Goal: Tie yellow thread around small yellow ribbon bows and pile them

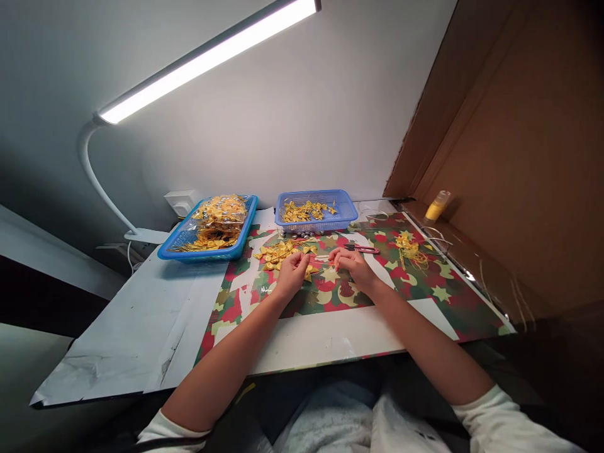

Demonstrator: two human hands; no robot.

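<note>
Leftmost, a white desk lamp (207, 60) on a curved neck, clamped at the table edge and slung over the work so that light falls straight down on the hands. Next, a blue tray (186, 251) heaped with gold pieces and a clear bag of the same, parked at the far left, out of the way but within reach. Nearer the middle, a loose pile of gold bows (276, 253) spilled on the patterned paper (453, 308), just ahead of the left hand (292, 272), close enough to pick from without stretching. Left hand curled, fingers narrow and pinched, apparently on a small gold piece at the fingertips, though too small to tell exactly what. Behind, a smaller blue basket (314, 211) with a thin scatter of gold pieces, set square ahead of both hands. Right hand (352, 263) likewise curled, fingertips drawn close toward the left ones, seemingly on a thin pale strand running between the two; grip itself unclear. Just beyond, red-handled scissors (361, 249), laid flat, handy to the right hand. Further right, a tangle of gold thread and stars (410, 250), well apart. Last, a yellow bottle (436, 205) upright on the ledge by the brown cardboard wall.
</note>
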